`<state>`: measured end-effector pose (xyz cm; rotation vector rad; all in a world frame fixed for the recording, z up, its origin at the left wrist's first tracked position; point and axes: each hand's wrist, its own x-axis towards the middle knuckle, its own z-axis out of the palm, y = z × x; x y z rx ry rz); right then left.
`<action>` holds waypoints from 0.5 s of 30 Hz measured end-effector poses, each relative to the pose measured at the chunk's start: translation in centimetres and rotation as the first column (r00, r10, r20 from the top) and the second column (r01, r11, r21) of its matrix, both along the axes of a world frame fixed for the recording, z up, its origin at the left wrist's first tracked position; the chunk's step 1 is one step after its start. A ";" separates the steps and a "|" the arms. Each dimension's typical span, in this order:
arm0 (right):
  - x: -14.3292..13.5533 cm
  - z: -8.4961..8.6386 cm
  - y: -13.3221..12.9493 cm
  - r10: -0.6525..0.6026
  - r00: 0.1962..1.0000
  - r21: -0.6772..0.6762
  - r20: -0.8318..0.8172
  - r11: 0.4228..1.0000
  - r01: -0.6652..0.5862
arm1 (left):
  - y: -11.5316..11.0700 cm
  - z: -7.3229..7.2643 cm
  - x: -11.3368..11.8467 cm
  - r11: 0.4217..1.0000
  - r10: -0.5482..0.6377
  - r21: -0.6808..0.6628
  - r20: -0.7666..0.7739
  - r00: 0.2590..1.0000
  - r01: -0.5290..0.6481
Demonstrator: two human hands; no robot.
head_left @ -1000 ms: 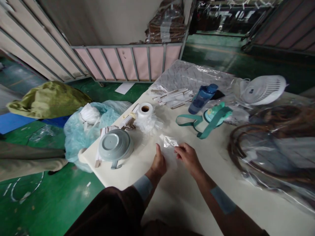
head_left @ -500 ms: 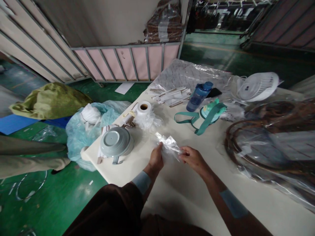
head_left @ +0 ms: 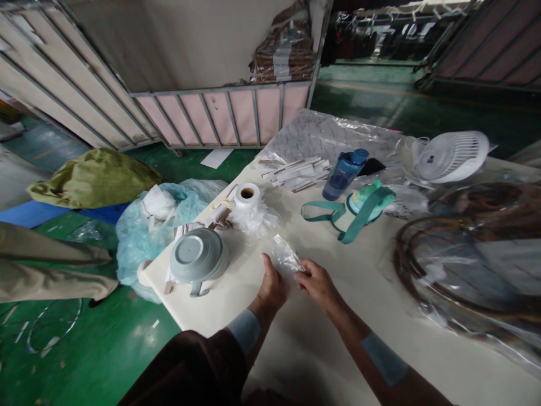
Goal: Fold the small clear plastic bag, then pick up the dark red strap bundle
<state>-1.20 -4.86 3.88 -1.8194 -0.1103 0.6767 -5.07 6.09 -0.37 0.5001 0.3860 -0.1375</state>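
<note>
Because the right hand (head_left: 316,283) pinches only one edge, the film (head_left: 284,252) may slip; I cannot tell the left hand's (head_left: 273,287) grip.

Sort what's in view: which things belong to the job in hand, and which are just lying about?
Job in hand: clear plastic, pinched by the right hand; left hand close beside it.

Seemingly lying about: white roll, grey container, blue bottle, green-strapped bottle, white fan.
</note>
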 end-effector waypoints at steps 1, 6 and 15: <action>0.2 -0.6 0.1 0.004 1.000 -0.031 0.012 1.000 -0.004 | 0.0 0.1 0.1 1.000 0.010 -0.006 -0.015 1.000 -0.010; 0.6 -3.0 0.6 0.051 0.994 -0.126 0.093 0.991 -0.039 | -0.1 -0.3 1.0 0.992 0.107 0.089 -0.149 0.983 -0.095; 9.3 0.7 2.0 0.171 0.774 -0.397 0.610 0.911 0.112 | 2.1 -0.8 0.9 0.999 -0.031 -0.027 -0.280 0.959 0.024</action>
